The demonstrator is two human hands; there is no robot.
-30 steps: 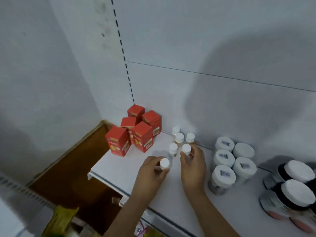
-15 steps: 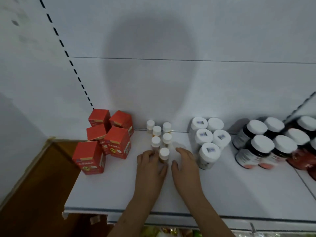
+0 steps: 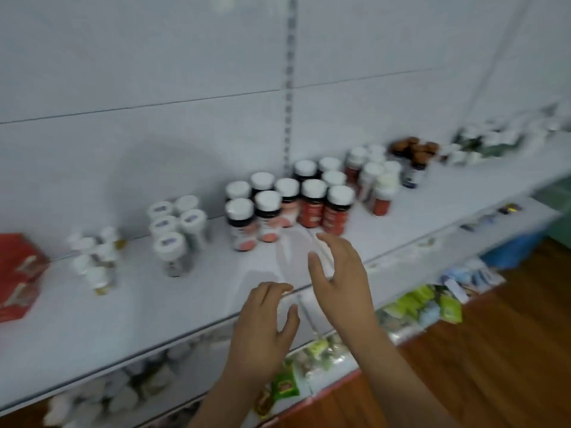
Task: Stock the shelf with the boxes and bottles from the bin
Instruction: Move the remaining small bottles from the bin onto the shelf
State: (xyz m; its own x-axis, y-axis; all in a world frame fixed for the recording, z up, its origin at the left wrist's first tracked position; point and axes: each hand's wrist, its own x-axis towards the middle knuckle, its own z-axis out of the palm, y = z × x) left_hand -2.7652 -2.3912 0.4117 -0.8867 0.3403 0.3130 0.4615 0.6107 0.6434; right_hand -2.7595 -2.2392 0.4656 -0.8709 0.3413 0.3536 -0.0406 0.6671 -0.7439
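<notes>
White shelf (image 3: 129, 307) runs across the view, tilted and blurred, with goods lined up along its back edge. At the far left sits a red box (image 3: 17, 273), partly cut off by the frame. Just right of it stands a cluster of small white-capped bottles (image 3: 92, 257), then a group of larger white jars (image 3: 176, 230) with printed lids. Further right are dark bottles with white caps (image 3: 262, 208) and red or pink labels, packed close together, and beyond them more bottles too blurred to tell apart. Both hands hover over the front part of the shelf, well apart from the small bottles. The left hand (image 3: 262, 329) is empty, palm down, with its fingers loosely bent and spread. The right hand (image 3: 343, 279) is also empty, held a little higher and nearer the dark bottles, its fingers relaxed and slightly curved. Neither hand touches any bottle. Below the shelf lies a lower level with green and yellow packets (image 3: 414, 307), and a wooden floor (image 3: 494, 350) shows at the right. The bin cannot be made out
</notes>
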